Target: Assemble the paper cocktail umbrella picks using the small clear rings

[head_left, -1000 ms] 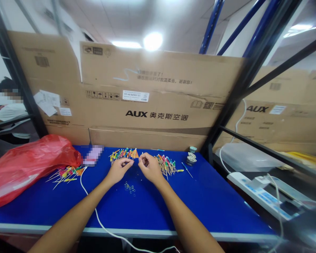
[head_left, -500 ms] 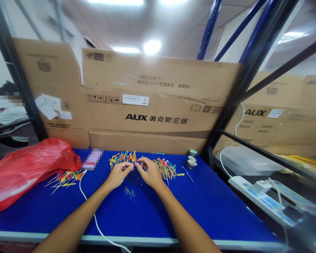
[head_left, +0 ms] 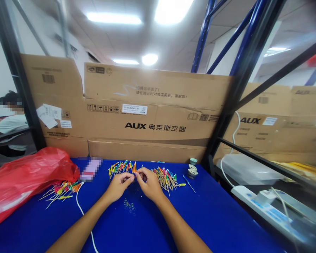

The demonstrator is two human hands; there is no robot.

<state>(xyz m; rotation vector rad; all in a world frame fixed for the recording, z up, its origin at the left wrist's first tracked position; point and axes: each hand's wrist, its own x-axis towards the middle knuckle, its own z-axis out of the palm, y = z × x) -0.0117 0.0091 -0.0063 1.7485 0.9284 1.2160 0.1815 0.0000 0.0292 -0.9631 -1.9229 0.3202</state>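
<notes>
The left hand (head_left: 118, 187) and right hand (head_left: 149, 184) meet mid blue surface (head_left: 213, 218), fingers (head_left: 140, 174) pinched together, held item too small to tell. Cocktail picks (head_left: 121, 168) lie just beyond, another pile (head_left: 165, 179) right: light, thin, tops probably fragile, best held by the stick.

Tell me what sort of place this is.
Probably a small workshop or storeroom used for hand assembly: a blue worktable holds heaps of colourful cocktail picks, with flattened AUX air-conditioner cartons and metal shelving uprights behind it.
</notes>
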